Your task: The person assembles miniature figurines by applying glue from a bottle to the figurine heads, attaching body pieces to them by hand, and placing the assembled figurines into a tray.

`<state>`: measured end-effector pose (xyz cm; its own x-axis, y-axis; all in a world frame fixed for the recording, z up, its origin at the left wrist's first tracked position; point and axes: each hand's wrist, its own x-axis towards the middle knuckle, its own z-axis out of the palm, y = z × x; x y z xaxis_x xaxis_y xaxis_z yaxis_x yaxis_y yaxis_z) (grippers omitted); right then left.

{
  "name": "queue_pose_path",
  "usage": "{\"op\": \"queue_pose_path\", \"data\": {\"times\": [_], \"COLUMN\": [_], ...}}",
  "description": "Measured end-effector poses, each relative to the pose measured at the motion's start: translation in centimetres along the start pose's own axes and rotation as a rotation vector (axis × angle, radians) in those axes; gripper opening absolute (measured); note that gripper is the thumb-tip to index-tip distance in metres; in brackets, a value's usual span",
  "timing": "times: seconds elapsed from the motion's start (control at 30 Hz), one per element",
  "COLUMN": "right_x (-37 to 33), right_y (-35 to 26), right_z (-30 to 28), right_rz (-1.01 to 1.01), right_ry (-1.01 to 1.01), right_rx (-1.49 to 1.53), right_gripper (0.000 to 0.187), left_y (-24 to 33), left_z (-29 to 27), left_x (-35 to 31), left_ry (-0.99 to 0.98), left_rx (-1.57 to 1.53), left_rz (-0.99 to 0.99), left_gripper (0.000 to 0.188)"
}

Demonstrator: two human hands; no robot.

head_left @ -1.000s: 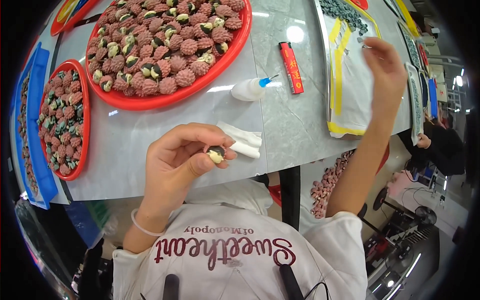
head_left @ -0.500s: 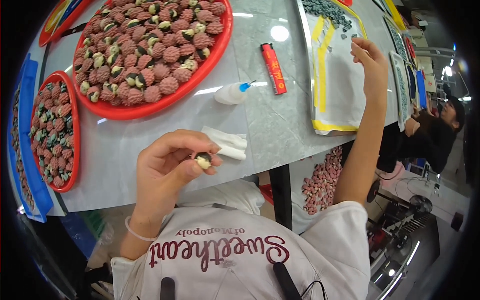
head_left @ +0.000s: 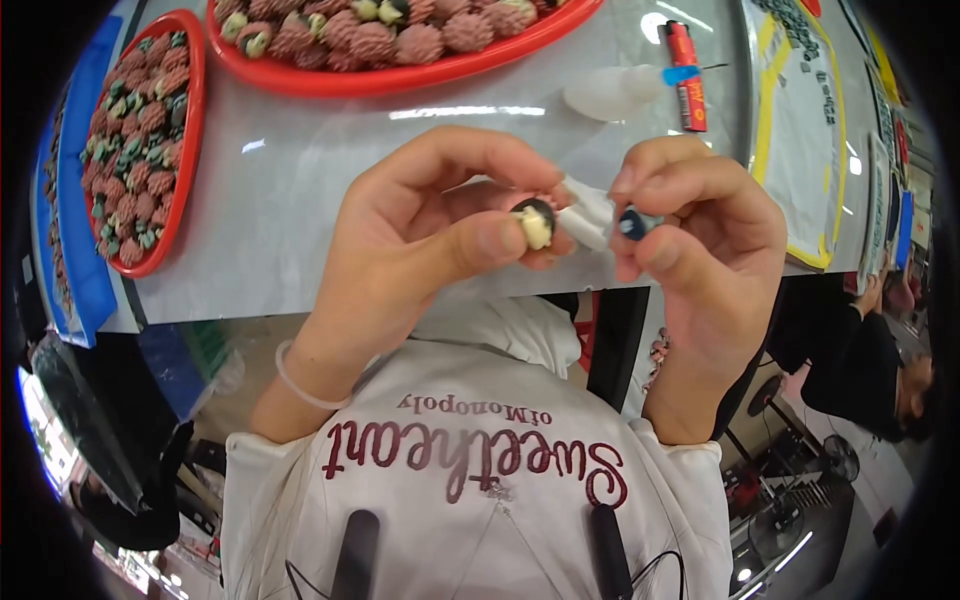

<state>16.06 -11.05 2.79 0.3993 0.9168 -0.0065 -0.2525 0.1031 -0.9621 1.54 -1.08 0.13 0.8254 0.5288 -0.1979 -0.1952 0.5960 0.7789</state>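
Over the near edge of the table, my left hand (head_left: 410,230) pinches a small pink ridged piece with a black-and-cream figure (head_left: 537,224) on its face. Just to its right, my right hand (head_left: 715,215) is closed, thumb against fingers, on a small dark blue-grey piece (head_left: 634,224) with a pale spot. The two pieces are close but apart. Between and behind the hands lies a folded white tissue (head_left: 588,214), partly hidden by the fingers. Beyond it a translucent squeeze bottle (head_left: 608,93) with a blue tip rests on its side.
A large red tray (head_left: 400,82) of pink ridged pieces stands at the back. At left are a smaller red tray (head_left: 194,130) of similar pieces and a blue bin (head_left: 75,200). A red stick-shaped object (head_left: 686,85) lies near a yellow-taped tray (head_left: 815,245). A person (head_left: 850,360) is at right.
My right hand has come back from the yellow-taped tray, bringing a small dark piece beside my left hand. My left hand still holds the pink piece. The view has shifted.
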Motion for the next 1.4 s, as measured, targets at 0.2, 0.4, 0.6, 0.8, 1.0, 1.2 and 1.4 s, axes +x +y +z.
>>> {"op": "queue_pose_path", "data": {"times": [0.2, 0.4, 0.6, 0.8, 1.0, 1.2, 1.4], "right_x": [0.3, 0.1, -0.2, -0.6, -0.3, 0.1, -0.7], "right_y": [0.4, 0.7, 0.6, 0.6, 0.6, 1.0, 0.9], "right_z": [1.4, 1.5, 2.3, 2.5, 2.5, 2.9, 3.7], "right_rz": [-0.286, -0.485, -0.528, -0.541, -0.491, -0.544, -0.516], "right_ry": [-0.051, -0.079, 0.006, 0.031, 0.021, 0.013, 0.015], "right_rx": [-0.357, -0.577, -0.728, -0.789, -0.807, -0.798, -0.958], "right_gripper": [0.020, 0.022, 0.021, 0.021, 0.020, 0.016, 0.025], "left_y": [-0.2, -0.3, -0.5, -0.1, 0.0, 0.8, 0.1], "left_z": [-0.3, -0.7, -0.7, -0.1, -0.3, -0.6, -1.3], "left_x": [-0.2, -0.3, -0.4, -0.6, -0.2, -0.3, -0.6], "left_ry": [-0.002, -0.004, 0.013, 0.057, 0.065, 0.054, -0.057], "left_rx": [0.034, 0.011, 0.010, 0.016, 0.026, 0.030, -0.009], "left_rz": [0.063, 0.056, 0.091, 0.058, 0.052, 0.038, 0.068], "left_gripper": [0.041, 0.037, 0.034, 0.032, 0.030, 0.028, 0.024]}}
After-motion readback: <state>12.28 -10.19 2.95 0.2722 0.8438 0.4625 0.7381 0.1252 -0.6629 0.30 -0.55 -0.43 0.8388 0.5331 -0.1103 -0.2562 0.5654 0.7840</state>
